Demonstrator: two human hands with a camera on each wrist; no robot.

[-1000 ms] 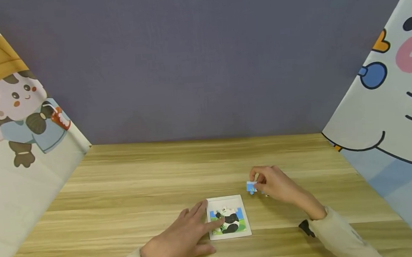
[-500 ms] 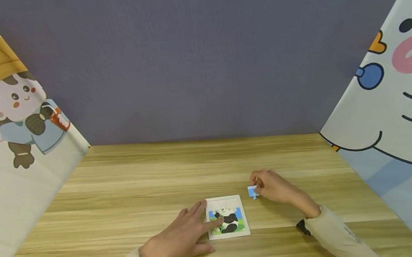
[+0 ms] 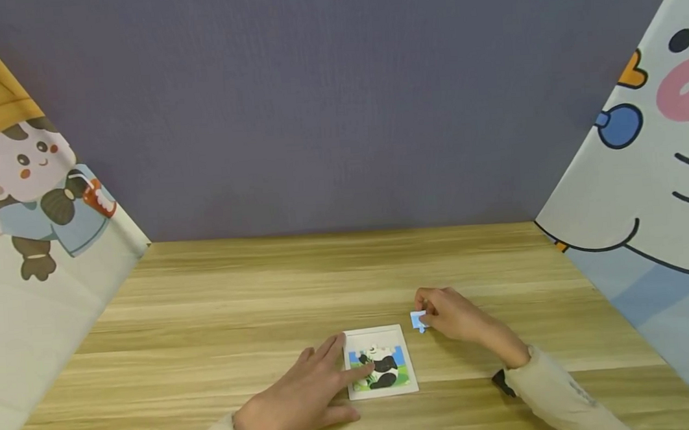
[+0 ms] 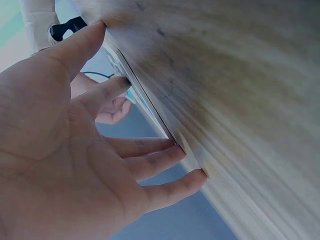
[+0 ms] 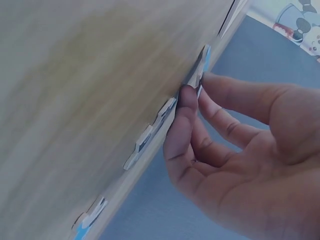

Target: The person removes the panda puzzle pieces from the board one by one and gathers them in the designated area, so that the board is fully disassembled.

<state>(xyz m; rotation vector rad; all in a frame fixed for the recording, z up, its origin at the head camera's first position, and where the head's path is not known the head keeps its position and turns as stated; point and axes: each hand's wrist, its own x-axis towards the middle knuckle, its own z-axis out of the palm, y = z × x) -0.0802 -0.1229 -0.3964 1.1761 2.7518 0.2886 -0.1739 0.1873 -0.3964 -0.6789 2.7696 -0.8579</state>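
In the head view my left hand (image 3: 303, 389) lies with fingers spread over the left side of a white puzzle frame (image 3: 380, 334). One finger reaches across the panda picture (image 3: 388, 372) assembled in its lower part, while the thumb is on the wood. The left wrist view shows the same hand (image 4: 85, 155) with its fingertips at the frame's edge and the tabletop. My right hand (image 3: 457, 316) pinches a blue-and-white jigsaw piece (image 3: 417, 320) between thumb and fingers, just right of the frame's upper corner. Seen from the right wrist, that piece (image 5: 206, 57) stands tilted close over the table.
Loose jigsaw pieces (image 5: 140, 145) lie on the tabletop beyond my right hand, with another piece (image 5: 91, 219) farther off. A grey panel (image 3: 339, 111) closes the back of the wooden table (image 3: 237, 279). Cartoon-printed panels (image 3: 629, 180) flank both sides.
The right hand has drawn the pinched piece a little toward me and, in the last half second, slightly left. The left hand stays on the frame.
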